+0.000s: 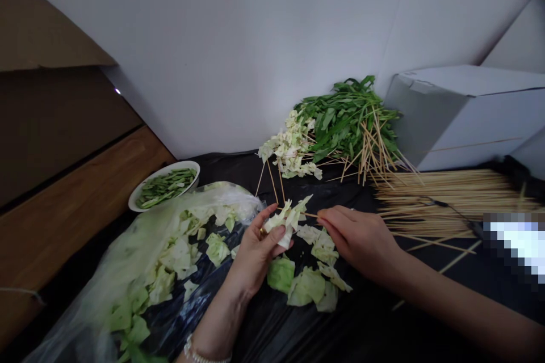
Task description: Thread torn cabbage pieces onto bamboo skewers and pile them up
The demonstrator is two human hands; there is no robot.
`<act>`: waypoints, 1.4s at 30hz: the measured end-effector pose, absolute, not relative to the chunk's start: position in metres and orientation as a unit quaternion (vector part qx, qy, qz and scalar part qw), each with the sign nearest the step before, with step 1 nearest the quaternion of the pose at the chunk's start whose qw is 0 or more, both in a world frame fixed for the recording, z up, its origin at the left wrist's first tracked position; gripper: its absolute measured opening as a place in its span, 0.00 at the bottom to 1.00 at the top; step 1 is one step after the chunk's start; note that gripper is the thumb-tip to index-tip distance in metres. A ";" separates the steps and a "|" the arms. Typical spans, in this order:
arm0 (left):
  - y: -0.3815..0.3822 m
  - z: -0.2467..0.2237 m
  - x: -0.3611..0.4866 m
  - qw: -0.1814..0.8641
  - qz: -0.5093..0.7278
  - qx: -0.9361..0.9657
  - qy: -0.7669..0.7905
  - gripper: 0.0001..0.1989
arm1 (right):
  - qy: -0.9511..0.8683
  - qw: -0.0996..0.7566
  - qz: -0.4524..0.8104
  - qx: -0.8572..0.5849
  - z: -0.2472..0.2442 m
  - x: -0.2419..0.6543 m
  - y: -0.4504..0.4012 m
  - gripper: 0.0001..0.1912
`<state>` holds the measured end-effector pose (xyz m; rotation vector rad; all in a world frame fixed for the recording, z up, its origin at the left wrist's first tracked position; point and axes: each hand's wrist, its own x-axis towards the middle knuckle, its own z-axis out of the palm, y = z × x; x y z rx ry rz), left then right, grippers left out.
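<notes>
Pale cabbage leaves (291, 218) are pinched between the thumb and fingers of my left hand (264, 235). A thin wooden skewer (311, 215) runs from these leaves to my right hand (355, 235), whose fingers are closed on it. The skewer's tip shows just left of the leaves. Loose cabbage pieces (306, 285) lie on the black plastic sheet below my hands. To the left, a clear plastic bag (128, 244) lies open with more cut cabbage (176, 258) spilling from it.
Skewered cabbage (293, 144) and leafy greens on sticks (340, 116) are heaped by the wall. Bare skewers (451, 195) lie in a pile at right, before a white box (472, 108). A white bowl (135, 198) of cut green vegetables stands at left.
</notes>
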<state>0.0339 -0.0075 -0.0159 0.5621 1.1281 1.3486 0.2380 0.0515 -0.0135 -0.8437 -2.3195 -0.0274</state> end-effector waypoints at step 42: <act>-0.005 -0.021 0.032 0.546 0.595 0.295 0.511 0.19 | -0.885 0.315 0.062 -0.338 -0.016 0.237 0.051 0.14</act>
